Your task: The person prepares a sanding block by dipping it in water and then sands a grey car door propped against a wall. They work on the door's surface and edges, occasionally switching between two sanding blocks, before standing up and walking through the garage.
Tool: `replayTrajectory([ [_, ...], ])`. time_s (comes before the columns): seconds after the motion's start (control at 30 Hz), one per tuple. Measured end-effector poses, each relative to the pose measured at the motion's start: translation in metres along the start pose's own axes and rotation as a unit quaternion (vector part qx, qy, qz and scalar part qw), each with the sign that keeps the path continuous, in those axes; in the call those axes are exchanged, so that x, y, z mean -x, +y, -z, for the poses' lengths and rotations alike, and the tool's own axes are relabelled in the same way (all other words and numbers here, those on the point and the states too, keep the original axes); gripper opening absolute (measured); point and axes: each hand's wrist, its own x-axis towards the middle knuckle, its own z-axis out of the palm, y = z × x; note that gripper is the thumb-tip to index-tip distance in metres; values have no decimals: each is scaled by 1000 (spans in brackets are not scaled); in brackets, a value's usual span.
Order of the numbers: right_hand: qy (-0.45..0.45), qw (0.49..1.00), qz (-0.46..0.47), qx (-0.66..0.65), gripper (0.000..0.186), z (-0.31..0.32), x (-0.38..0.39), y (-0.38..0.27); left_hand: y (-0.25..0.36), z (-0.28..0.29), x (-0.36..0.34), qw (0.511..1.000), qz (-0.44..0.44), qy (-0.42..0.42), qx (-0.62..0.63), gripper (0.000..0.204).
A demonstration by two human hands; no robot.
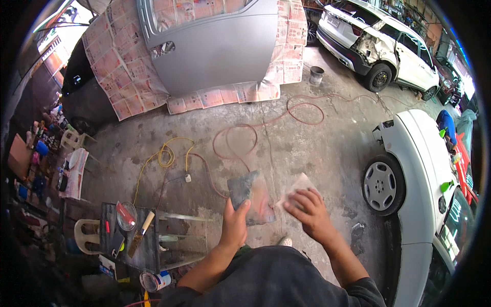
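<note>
worn, stained grey concrete floor (337,153) spans the workshop, a yellow cord (164,159) looped across it. at the far side stands a grey door panel (215,59), framed by pink-tinted newspaper (115,66). a white car with a crumpled side (404,53) sits far right, another white car (414,153) near right. the dark counter (151,253) at near left carries a brush (147,222) and a round clear dish (126,217); a paint tin (153,281) is just beside it. the newspaper is dense with print and the tin bears a label, both too small to read. the left hand's grip (236,220) pinches the left edge of a flat, smeared plate (255,197), near the middle. to its right, the right hand's grip (309,207) lies blurred over a pale sheet (303,183), fingers curled; whether they pinch it, i cannot tell.
</note>
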Motion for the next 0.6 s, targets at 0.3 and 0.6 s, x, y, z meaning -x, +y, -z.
replayTrajectory([
  [0.3, -33, 999, 32, -9, 52, 14, -10, -14, 5, -3, 2, 971, -84, -11, -225, 37],
  [0.6, -38, 994, 49, -87, 48, 1, -11, -28, 11, -18, 5, 904, -148, 5, -401, 44],
])
